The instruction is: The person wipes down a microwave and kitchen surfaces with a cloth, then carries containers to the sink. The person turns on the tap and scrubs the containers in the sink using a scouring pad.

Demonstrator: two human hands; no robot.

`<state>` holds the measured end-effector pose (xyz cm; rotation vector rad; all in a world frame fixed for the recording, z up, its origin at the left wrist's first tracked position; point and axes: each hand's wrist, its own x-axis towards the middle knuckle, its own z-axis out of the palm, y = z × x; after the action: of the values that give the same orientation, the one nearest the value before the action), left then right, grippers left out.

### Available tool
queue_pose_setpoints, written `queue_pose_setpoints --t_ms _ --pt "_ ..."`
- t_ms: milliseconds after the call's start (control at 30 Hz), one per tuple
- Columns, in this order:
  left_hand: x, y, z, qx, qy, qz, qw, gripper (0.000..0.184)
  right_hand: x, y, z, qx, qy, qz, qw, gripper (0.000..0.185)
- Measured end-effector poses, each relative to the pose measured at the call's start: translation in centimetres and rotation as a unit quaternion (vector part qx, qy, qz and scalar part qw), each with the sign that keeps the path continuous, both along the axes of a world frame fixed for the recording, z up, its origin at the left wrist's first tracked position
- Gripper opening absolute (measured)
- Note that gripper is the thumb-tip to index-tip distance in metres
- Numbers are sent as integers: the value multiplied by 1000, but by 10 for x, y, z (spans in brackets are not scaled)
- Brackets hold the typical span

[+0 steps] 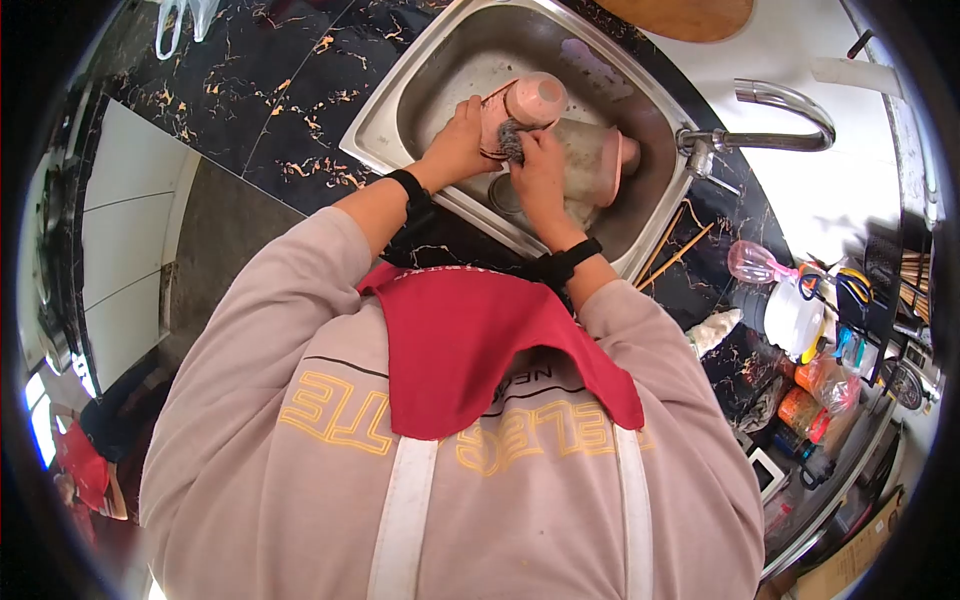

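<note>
Over the steel sink (480, 75), my left hand (455, 150) is closed on a pink plastic container (537, 98) with a round, cup-like end; its exact kind is not clear. My right hand (542, 180) pinches a grey steel wool scrubber (511, 142) and presses it against the side of the pink container. Beside my right hand, a clear container (585, 165) with a pink end piece (612, 165) lies on its side in the basin. My fingers partly cover the held container.
A chrome faucet (760, 140) stands at the sink's right edge. Chopsticks (675, 258) lie on the black counter (290, 100) nearby. Further right are a pink whisk-like utensil (760, 262), a white container (793, 318) and scissors (853, 287). A plastic bag (185, 22) sits at upper left.
</note>
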<state>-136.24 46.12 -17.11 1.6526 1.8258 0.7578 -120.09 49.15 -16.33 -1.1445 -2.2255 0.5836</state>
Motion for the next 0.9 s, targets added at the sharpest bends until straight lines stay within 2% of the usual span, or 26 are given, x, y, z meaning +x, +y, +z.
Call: queue_pose_setpoints --t_ms 33,100,200,233,367,433,467,533,567,600,667,700,733,800,867,900 --pt "1 1 2 -8 6 4 1000 104 -2 -2 0 0 -1 -2 1000 36" --pt "1 1 -2 6 8 5 1000 102 -6 -6 -1 -31 0 111 993 38" --pt "1 -1 0 10 9 -1 1000 98 6 13 1 -11 10 153 988 34" --pt "1 -1 5 1 6 -12 1000 96 12 19 1 5 -60 107 992 34" --pt "4 -3 14 -13 17 -6 1000 96 20 16 8 46 -89 58 993 32" --pt "4 -1 11 -30 -5 10 999 102 5 11 6 -38 -63 111 991 33" --pt "3 0 7 -29 -5 11 1000 102 -2 9 6 -36 -63 111 991 33" --pt "-3 1 2 -20 13 21 1000 104 -15 12 4 -153 -39 84 984 33" --pt "-3 2 -1 -17 14 23 999 104 -17 22 2 -167 17 66 984 31" --pt "-2 0 3 0 2 20 1000 100 -20 25 5 -165 18 69 984 31" --pt "-2 -1 1 14 -11 22 1000 97 -29 31 25 -185 109 -33 976 32" --pt "-1 0 -2 35 -15 28 999 97 -36 29 38 -170 50 -60 982 37" --pt "-1 0 -6 56 -18 32 998 97 -42 27 33 -172 48 -58 982 37" --pt "-3 4 -9 30 -45 43 998 99 -60 28 16 7 12 -6 1000 34" --pt "-6 10 -16 6 -71 54 996 102 -66 31 -4 42 -11 14 999 34" --pt "-7 12 -21 3 -34 61 998 103 -69 30 -5 87 11 35 996 33"
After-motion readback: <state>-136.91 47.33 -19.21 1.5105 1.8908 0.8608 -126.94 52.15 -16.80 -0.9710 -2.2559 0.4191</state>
